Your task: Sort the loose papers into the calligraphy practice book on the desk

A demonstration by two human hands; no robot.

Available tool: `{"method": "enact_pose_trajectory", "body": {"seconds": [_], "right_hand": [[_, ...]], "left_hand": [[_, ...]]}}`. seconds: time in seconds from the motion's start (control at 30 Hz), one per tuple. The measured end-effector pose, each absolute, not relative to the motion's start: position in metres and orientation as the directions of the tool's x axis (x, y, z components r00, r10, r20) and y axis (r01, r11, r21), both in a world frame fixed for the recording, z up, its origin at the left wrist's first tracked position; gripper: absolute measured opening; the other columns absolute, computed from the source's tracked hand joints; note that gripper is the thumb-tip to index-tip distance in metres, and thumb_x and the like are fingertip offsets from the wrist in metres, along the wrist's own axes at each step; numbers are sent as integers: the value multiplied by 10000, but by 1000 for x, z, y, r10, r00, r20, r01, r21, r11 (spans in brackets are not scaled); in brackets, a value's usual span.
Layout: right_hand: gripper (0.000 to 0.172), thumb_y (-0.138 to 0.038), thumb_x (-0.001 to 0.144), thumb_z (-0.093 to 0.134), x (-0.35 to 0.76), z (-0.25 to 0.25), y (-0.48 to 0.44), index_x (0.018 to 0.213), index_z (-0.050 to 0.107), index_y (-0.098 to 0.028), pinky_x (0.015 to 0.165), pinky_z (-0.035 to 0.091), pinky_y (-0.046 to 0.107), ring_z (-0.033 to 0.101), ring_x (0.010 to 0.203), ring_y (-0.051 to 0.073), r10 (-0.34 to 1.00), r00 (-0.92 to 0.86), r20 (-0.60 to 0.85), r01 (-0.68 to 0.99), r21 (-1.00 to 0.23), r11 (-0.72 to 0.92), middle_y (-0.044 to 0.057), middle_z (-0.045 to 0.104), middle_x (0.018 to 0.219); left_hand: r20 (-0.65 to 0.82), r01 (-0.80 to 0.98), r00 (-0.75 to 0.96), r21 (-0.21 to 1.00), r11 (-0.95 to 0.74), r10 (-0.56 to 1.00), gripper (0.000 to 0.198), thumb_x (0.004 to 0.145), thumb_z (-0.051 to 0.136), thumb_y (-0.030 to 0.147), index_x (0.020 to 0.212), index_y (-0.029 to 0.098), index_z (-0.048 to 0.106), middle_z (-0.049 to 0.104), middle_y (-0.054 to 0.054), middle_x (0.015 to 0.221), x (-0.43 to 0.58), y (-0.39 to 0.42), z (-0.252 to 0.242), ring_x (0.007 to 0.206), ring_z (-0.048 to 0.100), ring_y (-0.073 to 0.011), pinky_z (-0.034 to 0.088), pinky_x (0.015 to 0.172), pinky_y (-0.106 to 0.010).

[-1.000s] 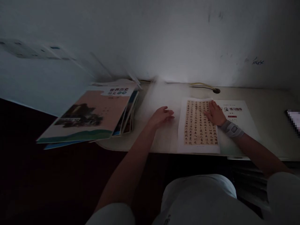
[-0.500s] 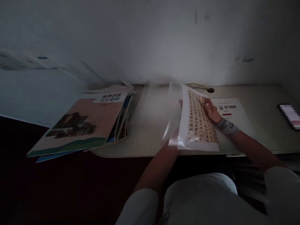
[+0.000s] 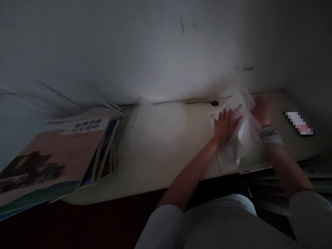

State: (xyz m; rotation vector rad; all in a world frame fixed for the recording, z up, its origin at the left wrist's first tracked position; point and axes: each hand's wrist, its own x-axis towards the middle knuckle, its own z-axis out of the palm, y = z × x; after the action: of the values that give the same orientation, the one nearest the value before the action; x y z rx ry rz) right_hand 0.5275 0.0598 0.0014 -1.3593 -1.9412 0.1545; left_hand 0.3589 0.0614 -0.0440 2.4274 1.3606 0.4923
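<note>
My left hand [image 3: 225, 124] lies with spread fingers on a pale printed booklet [image 3: 225, 160] near the right part of the table. My right hand [image 3: 261, 112], with a grey band [image 3: 271, 136] on its wrist, is at the booklet's right side. Motion smears its fingers, so what they grip cannot be made out. Between both hands a whitish, shiny sheet [image 3: 247, 133], seemingly clear plastic, stands up blurred and bent. The page with columns of handwritten characters is not visible now.
A stack of books [image 3: 64, 145] with a pink cover on top overhangs the table's [image 3: 160, 155] left end. A phone [image 3: 299, 123] lies to the right. At the back, a yellow cable [image 3: 199, 100] runs to a round hole [image 3: 214, 103] by the wall [image 3: 155, 45].
The raised character page has come down or turned out of sight. My left hand has emerged onto the booklet, and my right hand has moved right. The view has shifted right and tilted.
</note>
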Motion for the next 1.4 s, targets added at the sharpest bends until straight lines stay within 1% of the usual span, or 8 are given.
{"method": "enact_pose_trajectory", "body": {"seconds": [0.1,0.23,0.43,0.6,0.8,1.0,1.1,1.4], "right_hand": [[655,-583,891,-7,554,45,7,1473,165,-337,1006,361,568,340,1336,282,757,137,639,720,-589,367,53,341,1481],[493,-504,888,413,518,53,-61,1362,431,-369,1099,253,553,413,1290,289,827,-314,467,863,-223,454,39,498,1367],[278,-472,851,505,502,10,-82,1004,693,-337,931,392,574,648,820,297,889,-436,139,872,-181,456,85,700,757],[283,-353,883,500,523,25,-87,1106,639,-250,963,402,511,623,977,262,869,-426,250,893,-40,449,98,688,1033],[254,-306,902,469,575,9,-99,1056,647,-210,811,513,384,653,898,215,777,101,622,929,-338,150,79,699,987],[316,-420,839,485,621,-50,-69,897,690,-187,664,552,352,670,723,195,947,219,234,784,-620,-29,70,718,825],[372,-433,867,442,620,-52,-61,1015,661,-172,715,552,373,669,809,206,918,265,296,755,-655,-7,96,706,914],[583,-536,861,479,512,-59,-99,1333,478,-193,1052,271,580,341,1321,348,891,-390,234,913,-27,407,167,437,1405]], "left_hand": [[99,727,591,364,-582,801,648,878,327,611,1412,243,342,262,-91,1520,376,52,-51,1392,158,-377,152,1055,-675],[3,724,659,271,-635,752,627,905,288,569,1422,216,331,257,-104,1520,387,52,-56,1394,152,-375,112,1063,-670],[-24,742,644,263,-616,765,618,912,245,572,1434,245,297,264,-95,1519,378,60,-52,1395,165,-359,162,1044,-672],[-41,684,707,291,-669,706,614,922,225,561,1451,251,244,221,-101,1533,361,34,-52,1406,136,-339,152,1062,-644],[-65,561,814,350,-750,578,654,912,229,580,1471,246,167,154,-96,1550,348,5,-51,1422,82,-293,141,1097,-582],[-3,443,885,313,-840,466,734,880,272,626,1471,202,169,157,-127,1544,359,-16,-63,1421,71,-309,102,1100,-596],[-31,432,896,287,-855,443,767,858,298,654,1466,197,194,173,-144,1537,363,-24,-66,1412,107,-339,111,1085,-619],[0,829,545,149,-539,838,562,928,316,438,1423,172,308,270,-156,1506,348,104,-48,1378,220,-348,240,1052,-575]]}}
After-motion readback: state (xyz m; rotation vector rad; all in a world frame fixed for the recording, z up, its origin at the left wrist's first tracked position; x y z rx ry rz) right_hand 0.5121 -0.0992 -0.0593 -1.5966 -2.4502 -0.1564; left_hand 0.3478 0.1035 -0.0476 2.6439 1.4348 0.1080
